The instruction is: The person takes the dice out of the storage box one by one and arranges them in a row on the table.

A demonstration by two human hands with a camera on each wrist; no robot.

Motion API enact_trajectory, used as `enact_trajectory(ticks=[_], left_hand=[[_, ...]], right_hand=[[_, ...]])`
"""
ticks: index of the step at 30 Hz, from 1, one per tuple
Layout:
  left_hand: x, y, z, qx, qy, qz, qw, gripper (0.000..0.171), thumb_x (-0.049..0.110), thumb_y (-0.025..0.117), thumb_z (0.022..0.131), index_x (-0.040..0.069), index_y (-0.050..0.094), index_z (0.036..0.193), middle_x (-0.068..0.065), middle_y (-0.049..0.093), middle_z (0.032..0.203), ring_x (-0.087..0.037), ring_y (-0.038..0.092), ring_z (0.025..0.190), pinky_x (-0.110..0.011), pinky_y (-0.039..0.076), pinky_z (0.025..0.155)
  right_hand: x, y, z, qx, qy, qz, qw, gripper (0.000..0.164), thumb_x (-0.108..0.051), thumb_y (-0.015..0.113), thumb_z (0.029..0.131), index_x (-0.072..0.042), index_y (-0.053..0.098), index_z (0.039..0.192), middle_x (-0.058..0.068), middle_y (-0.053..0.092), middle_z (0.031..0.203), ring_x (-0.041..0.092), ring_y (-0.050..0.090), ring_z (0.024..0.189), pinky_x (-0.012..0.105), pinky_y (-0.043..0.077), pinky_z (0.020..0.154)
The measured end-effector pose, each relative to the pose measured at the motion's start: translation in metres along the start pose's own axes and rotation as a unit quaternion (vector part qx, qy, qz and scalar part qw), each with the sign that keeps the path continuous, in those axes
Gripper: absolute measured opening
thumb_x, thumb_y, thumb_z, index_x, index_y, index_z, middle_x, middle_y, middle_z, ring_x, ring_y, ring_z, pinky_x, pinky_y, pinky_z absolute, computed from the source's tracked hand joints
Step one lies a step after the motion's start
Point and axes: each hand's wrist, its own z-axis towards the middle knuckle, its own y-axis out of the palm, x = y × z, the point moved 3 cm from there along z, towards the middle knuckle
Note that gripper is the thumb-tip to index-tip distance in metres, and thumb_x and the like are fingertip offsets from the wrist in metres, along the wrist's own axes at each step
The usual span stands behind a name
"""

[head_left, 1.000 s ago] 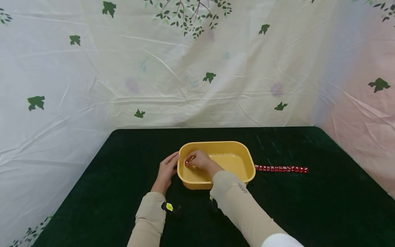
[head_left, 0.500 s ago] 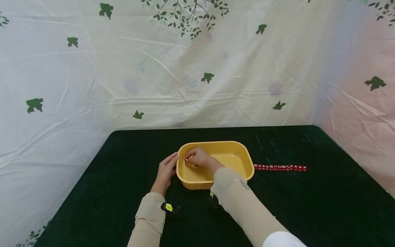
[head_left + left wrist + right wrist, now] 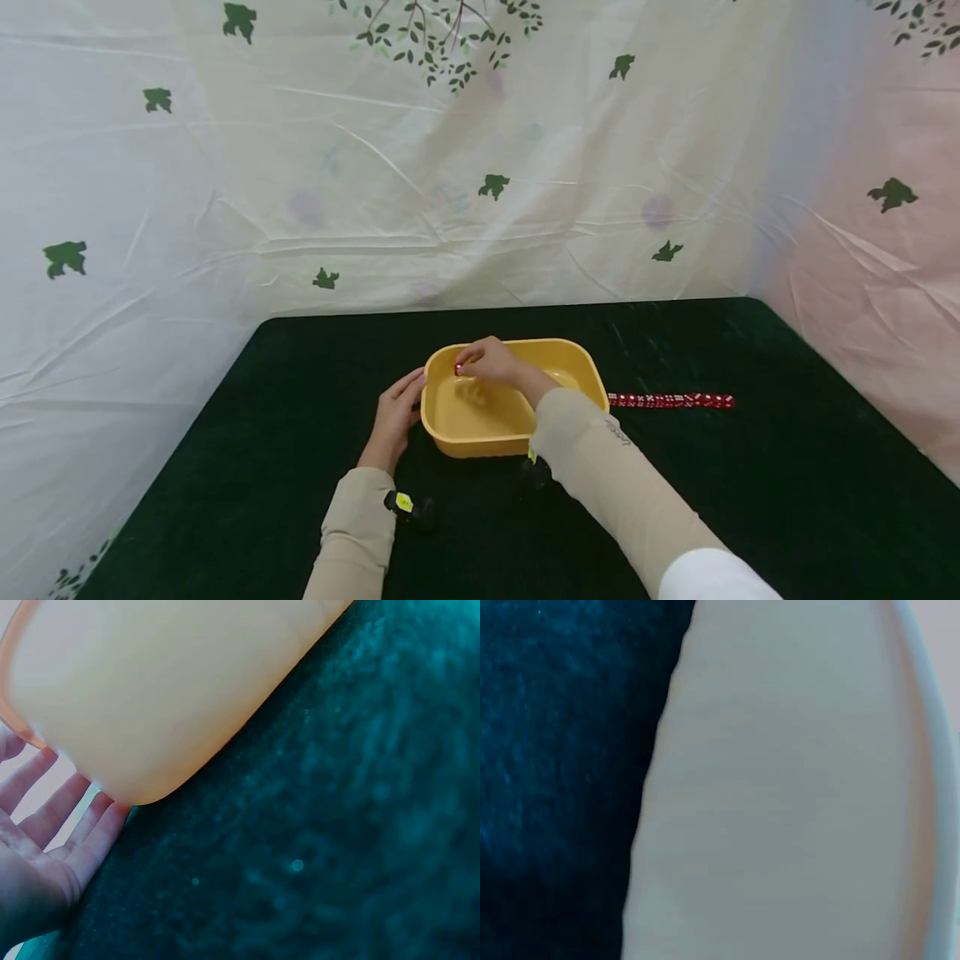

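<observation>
A yellow plastic basin (image 3: 480, 447) stands on the dark green cloth. My right hand (image 3: 497, 363) reaches over the basin, its thumb and fingers pinching a small red die (image 3: 458, 369) above the left part of the basin's inside. In the head view my left hand (image 3: 393, 421) rests against the basin's left end. Straight fingers of that left hand (image 3: 56, 832) touch the basin's outer wall (image 3: 150, 712) in the left wrist view. The right wrist view holds only the basin's blurred side (image 3: 780, 787) and cloth; no fingers show there.
A straight row of red dice with white pips (image 3: 671, 401) runs rightward from the basin's right end. Dark green cloth (image 3: 300, 367) covers the table. Behind it hangs a pale curtain (image 3: 390, 208) with leaf prints.
My right hand has lifted with the die, away from the basin's floor and a little to the right. The left hand stays against the basin. The head view has shifted slightly.
</observation>
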Motion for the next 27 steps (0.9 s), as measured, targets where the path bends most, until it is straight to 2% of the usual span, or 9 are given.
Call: enact_trajectory(ticks=[9, 13, 16, 20, 23, 27], left_hand=[[-0.001, 0.000, -0.001, 0.000, -0.008, 0.004, 1.0000, 0.041, 0.040, 0.056, 0.081, 0.017, 0.054, 0.115, -0.001, 0.048, 0.118, -0.019, 0.047, 0.103, -0.037, 0.042, 0.083], [-0.001, 0.001, 0.000, -0.002, -0.008, 0.002, 1.0000, 0.041, 0.040, 0.056, 0.081, 0.018, 0.054, 0.115, -0.001, 0.048, 0.118, -0.018, 0.047, 0.103, -0.036, 0.042, 0.083], [-0.001, 0.001, 0.001, -0.002, -0.005, 0.003, 1.0000, 0.041, 0.041, 0.056, 0.081, 0.018, 0.054, 0.115, 0.000, 0.048, 0.118, -0.018, 0.047, 0.103, -0.036, 0.042, 0.083], [-0.002, 0.001, 0.002, -0.001, -0.003, 0.006, 1.0000, 0.042, 0.042, 0.056, 0.080, 0.018, 0.054, 0.115, 0.000, 0.048, 0.117, -0.018, 0.047, 0.102, -0.037, 0.042, 0.083], [-0.002, 0.001, 0.002, -0.003, -0.003, 0.006, 1.0000, 0.044, 0.042, 0.056, 0.079, 0.017, 0.054, 0.115, 0.000, 0.048, 0.118, -0.018, 0.047, 0.103, -0.037, 0.042, 0.083], [-0.002, 0.000, 0.002, -0.004, -0.003, 0.004, 1.0000, 0.043, 0.041, 0.056, 0.080, 0.017, 0.053, 0.116, -0.001, 0.048, 0.118, -0.019, 0.046, 0.104, -0.037, 0.041, 0.083]], right_hand=[[-0.002, -0.026, -0.008, 0.017, -0.015, 0.000, 1.000, 0.014, -0.009, 0.061, 0.079, -0.003, 0.065, 0.092, 0.005, 0.062, 0.085, 0.017, 0.053, 0.074, 0.025, 0.048, 0.064], [0.000, -0.039, -0.011, 0.021, -0.035, 0.011, 0.999, 0.014, -0.009, 0.060, 0.080, -0.003, 0.064, 0.092, 0.006, 0.062, 0.085, 0.023, 0.054, 0.079, 0.031, 0.048, 0.069], [-0.001, -0.049, -0.015, 0.019, -0.048, 0.023, 0.998, 0.015, -0.010, 0.060, 0.081, -0.002, 0.064, 0.092, 0.011, 0.062, 0.088, 0.029, 0.054, 0.083, 0.038, 0.047, 0.072], [-0.017, -0.060, -0.034, 0.023, -0.047, 0.023, 0.998, 0.017, -0.007, 0.058, 0.082, 0.004, 0.061, 0.095, 0.019, 0.060, 0.091, 0.031, 0.053, 0.082, 0.038, 0.046, 0.072], [-0.015, -0.070, -0.039, 0.027, -0.053, 0.020, 0.998, 0.018, -0.006, 0.056, 0.083, 0.005, 0.060, 0.096, 0.019, 0.059, 0.091, 0.033, 0.053, 0.083, 0.039, 0.046, 0.074], [0.006, -0.087, -0.035, 0.033, -0.054, 0.015, 0.998, 0.019, -0.011, 0.057, 0.083, 0.000, 0.060, 0.098, 0.013, 0.059, 0.092, 0.037, 0.050, 0.087, 0.045, 0.043, 0.078]])
